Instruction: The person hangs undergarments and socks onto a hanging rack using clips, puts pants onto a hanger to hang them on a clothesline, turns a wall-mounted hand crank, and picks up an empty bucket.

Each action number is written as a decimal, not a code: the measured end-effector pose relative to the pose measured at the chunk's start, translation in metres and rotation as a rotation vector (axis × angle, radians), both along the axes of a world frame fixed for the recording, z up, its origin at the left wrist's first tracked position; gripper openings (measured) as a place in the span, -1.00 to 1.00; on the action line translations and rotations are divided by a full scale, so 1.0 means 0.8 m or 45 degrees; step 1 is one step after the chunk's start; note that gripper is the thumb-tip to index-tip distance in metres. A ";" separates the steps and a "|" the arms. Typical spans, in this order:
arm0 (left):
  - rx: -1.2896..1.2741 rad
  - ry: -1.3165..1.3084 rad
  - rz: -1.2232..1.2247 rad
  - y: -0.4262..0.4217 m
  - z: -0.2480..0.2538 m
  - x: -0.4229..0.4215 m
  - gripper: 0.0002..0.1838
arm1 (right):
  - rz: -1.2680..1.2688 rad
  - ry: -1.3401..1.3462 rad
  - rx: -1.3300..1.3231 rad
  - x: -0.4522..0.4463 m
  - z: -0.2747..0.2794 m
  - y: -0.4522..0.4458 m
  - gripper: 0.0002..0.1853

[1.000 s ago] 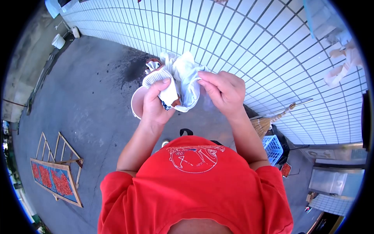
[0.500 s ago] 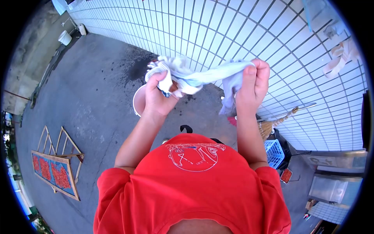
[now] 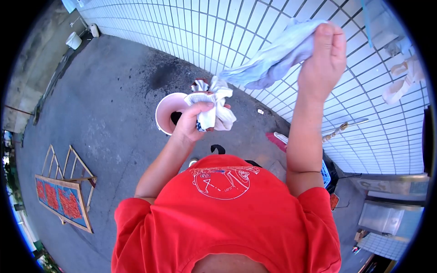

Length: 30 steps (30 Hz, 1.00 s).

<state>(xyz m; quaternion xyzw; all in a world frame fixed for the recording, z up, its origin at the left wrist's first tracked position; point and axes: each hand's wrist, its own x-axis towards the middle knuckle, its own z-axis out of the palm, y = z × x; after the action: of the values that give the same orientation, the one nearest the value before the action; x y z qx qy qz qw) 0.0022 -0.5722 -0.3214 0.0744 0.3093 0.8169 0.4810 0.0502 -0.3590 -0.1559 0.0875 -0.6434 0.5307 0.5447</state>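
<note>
My left hand point(image 3: 193, 122) is closed round a crumpled bunch of socks point(image 3: 218, 107), mostly white, with ribbed cuffs and some brown and dark blue patches. Higher up and to the right, my right hand point(image 3: 324, 59) pinches one end of a thin light blue cloth point(image 3: 277, 61). The cloth trails leftward from the fingers, its far tip just above the bunch. Beneath my left hand, a pink bucket point(image 3: 169, 102) stands on the ground with something dark inside; my wrist hides part of its rim.
A white tiled wall point(image 3: 255, 27) runs along the front and right. Light-coloured items point(image 3: 398, 84) hang at the far right. A broom handle point(image 3: 339, 131) leans on the wall near a blue basket point(image 3: 325, 175). On the left, a wooden-framed rack point(image 3: 86, 214) bears red pieces.
My right hand has risen to the right, drawing the light blue cloth away from the bunch. My left hand has lowered slightly with the socks, and more of the bucket shows.
</note>
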 end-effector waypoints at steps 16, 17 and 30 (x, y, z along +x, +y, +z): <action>-0.031 0.257 0.483 -0.013 0.055 -0.031 -0.55 | 0.242 -1.000 0.411 0.026 -0.072 0.021 -0.85; -0.101 0.282 0.501 -0.008 0.060 -0.032 -0.61 | 0.210 -0.918 0.511 0.028 -0.067 0.022 -0.86; -0.385 0.911 0.629 -0.013 0.094 -0.041 -0.64 | 0.702 -0.699 0.255 0.019 -0.083 0.003 -0.92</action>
<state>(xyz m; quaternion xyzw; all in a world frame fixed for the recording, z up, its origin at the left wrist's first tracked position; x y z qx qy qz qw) -0.0307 -0.5827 -0.2464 0.2046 0.5801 0.7758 0.1404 0.0654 -0.3562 -0.2227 0.1646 -0.7660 0.5952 0.1786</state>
